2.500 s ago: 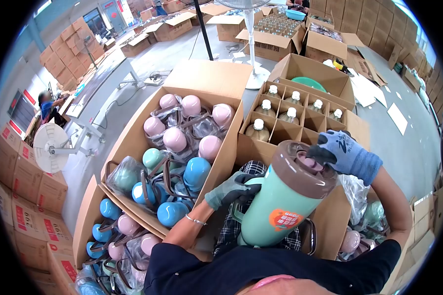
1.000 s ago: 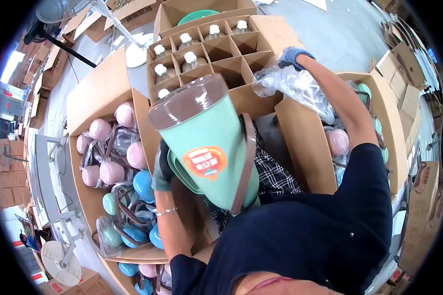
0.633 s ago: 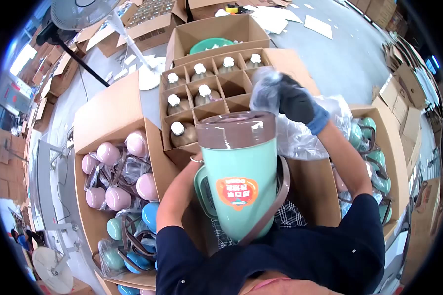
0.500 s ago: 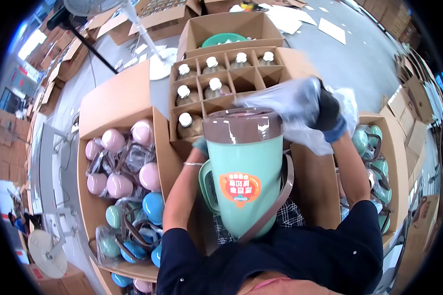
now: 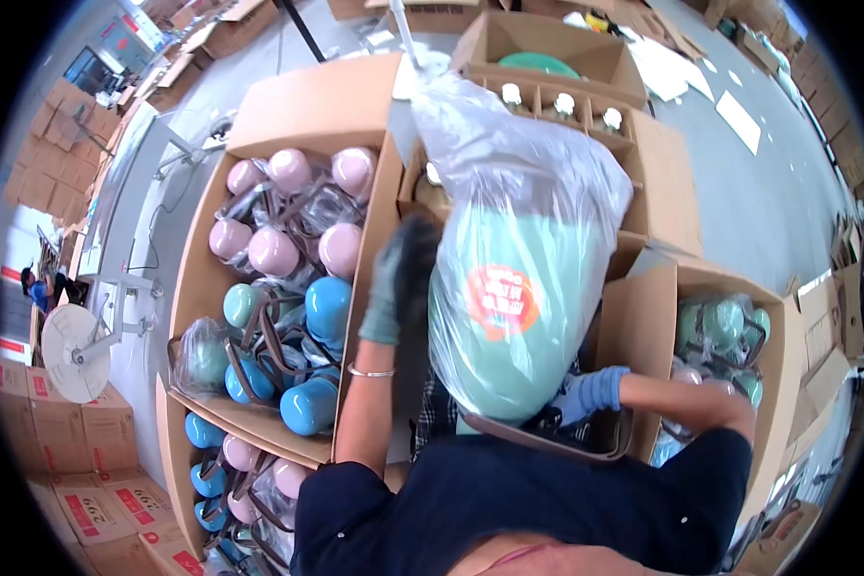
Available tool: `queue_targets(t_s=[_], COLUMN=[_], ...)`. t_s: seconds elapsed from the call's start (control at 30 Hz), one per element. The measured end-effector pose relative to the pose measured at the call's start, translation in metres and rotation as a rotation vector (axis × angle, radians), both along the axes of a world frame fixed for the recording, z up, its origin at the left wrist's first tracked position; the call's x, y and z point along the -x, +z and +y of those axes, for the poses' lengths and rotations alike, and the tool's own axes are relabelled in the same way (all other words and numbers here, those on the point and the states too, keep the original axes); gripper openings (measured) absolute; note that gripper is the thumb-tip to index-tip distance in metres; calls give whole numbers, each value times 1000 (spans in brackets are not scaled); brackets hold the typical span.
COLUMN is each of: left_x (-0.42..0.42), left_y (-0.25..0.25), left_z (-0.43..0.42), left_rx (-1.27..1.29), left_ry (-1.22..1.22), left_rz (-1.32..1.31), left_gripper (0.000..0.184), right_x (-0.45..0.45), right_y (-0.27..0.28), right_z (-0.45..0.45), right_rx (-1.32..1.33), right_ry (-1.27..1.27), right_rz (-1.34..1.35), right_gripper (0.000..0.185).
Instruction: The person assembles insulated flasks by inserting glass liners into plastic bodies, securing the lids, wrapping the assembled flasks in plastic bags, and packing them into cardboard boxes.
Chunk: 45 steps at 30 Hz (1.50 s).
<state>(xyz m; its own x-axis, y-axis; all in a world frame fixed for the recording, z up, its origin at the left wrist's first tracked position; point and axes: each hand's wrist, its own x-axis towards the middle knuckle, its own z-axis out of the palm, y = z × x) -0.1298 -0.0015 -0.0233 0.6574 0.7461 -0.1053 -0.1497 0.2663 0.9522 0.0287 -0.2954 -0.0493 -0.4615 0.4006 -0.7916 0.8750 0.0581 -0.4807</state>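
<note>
A large mint green jug (image 5: 509, 326) with an orange label sits over my lap, most of it inside a clear plastic bag (image 5: 538, 163). The bag's loose upper end stands out beyond the jug's top. My left hand (image 5: 403, 278), in a grey-green and black glove, is beside the jug's left side; its fingers are blurred, so its grip is unclear. Near the jug's base is my right hand (image 5: 586, 396), in a blue and black glove, with its fingertips hidden behind the jug and bag. A brown strap (image 5: 557, 444) hangs below the base.
Left, an open carton (image 5: 374, 230) holds pink, blue and green jugs, with another carton (image 5: 178, 461) below it. More bagged jugs fill a carton (image 5: 686, 278) at right. Ahead stands a divided carton (image 5: 667, 182) of white-capped bottles. A person (image 5: 40, 288) is at far left.
The plastic bag has gone from my raised right hand to around the jug. My right hand has come down to the jug's base. The view has turned, and the cartons appear farther right.
</note>
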Motion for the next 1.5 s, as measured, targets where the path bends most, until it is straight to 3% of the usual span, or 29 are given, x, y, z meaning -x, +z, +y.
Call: queue_targets(t_s=[0.03, 0.1, 0.13, 0.2, 0.27, 0.3, 0.37, 0.43, 0.47, 0.5, 0.57, 0.6, 0.63, 0.67, 0.73, 0.87, 0.97, 1.03, 1.07, 1.1, 1.13, 1.2, 1.27, 1.37, 1.47, 1.5], left_x=[-14, -11, -2, 19, 34, 39, 47, 49, 43, 38, 37, 35, 34, 32, 27, 35, 46, 54, 54, 54, 65, 80, 85, 91, 103, 117], left_y=[18, 18, 17, 15, 42, 38, 31, 29, 27, 9, -42, -42, -41, -40, -37, -54, -73, -67, -39, -11, -26, -43, -45, -40, -19, -16], left_z=[-10, -22, -30, -43, -65, -70, -81, -84, -83, -79, -63, -59, -56, -55, -57, -53, -49, -67, -76, -87, -88, -100, -116, -128, -111, -92], left_rx=[34, -159, -257, -358, 142, 144, 157, 255, 295, 173, -77, -109, -137, -158, -77, 71, 132, 128, 104, 78, 174, 174, 216, 240, 406, 170], left_ry=[-64, -107, -99, -126, -88, -89, -91, -90, -111, -143, -188, -201, -206, -207, -185, -230, -234, -144, -69, 4, 62, 188, 298, 370, 484, 434], left_rz=[-20, 157, 174, 236, 417, 350, 228, 199, 180, 149, 86, 57, 28, -1, 8, 56, 28, -39, -53, -65, 46, -11, -81, -100, -84, -21], left_gripper=[38, 47, 50, 58, 59, 59, 61, 55, 53, 53, 53, 54, 54, 55, 54, 53, 53, 57, 60, 62, 58, 46, 45, 52, 44, 42], right_x=[-1, -8, -9, -39, -83, -96, -102, -82, -85, -95, -65, -28, -30, -27, -17, -5, -6, 2, 13, 16, 19, 8, 25, 27, 29, 32], right_y=[-6, 3, 36, 57, 73, 86, 101, 100, 63, 3, 16, 62, 50, 51, 54, 41, 10, 51, 68, 68, 68, 87, 58, 41, 44, 53], right_z=[-9, -17, -10, -12, -22, -22, -13, 11, 15, 23, 37, 46, 44, 41, 33, 33, 29, 11, 0, -20, -41, -66, -109, -113, -87, -70], right_rx=[-139, -418, -407, 221, -164, -433, -725, -776, -767, -769, -933, -1079, -948, -992, -1057, -938, -1242, -1111, -1005, -875, -737, -422, -495, -439, -548, -656], right_ry=[-31, -146, -359, -873, -939, -855, -1039, -1618, -1588, -1557, -1523, -1515, -1479, -1451, -1401, -1513, -1250, -1111, -1018, -1060, -1107, -854, -859, -878, -845, -795], right_rz=[31, 147, 319, 584, 475, 593, 781, 914, 958, 1001, 894, 736, 923, 859, 730, 906, 547, 436, 401, 550, 686, 679, 601, 595, 606, 619], right_gripper=[55, 57, 60, 57, 49, 48, 48, 50, 53, 56, 60, 62, 66, 66, 66, 85, 91, 94, 95, 83, 73, 49, 35, 35, 34, 32])
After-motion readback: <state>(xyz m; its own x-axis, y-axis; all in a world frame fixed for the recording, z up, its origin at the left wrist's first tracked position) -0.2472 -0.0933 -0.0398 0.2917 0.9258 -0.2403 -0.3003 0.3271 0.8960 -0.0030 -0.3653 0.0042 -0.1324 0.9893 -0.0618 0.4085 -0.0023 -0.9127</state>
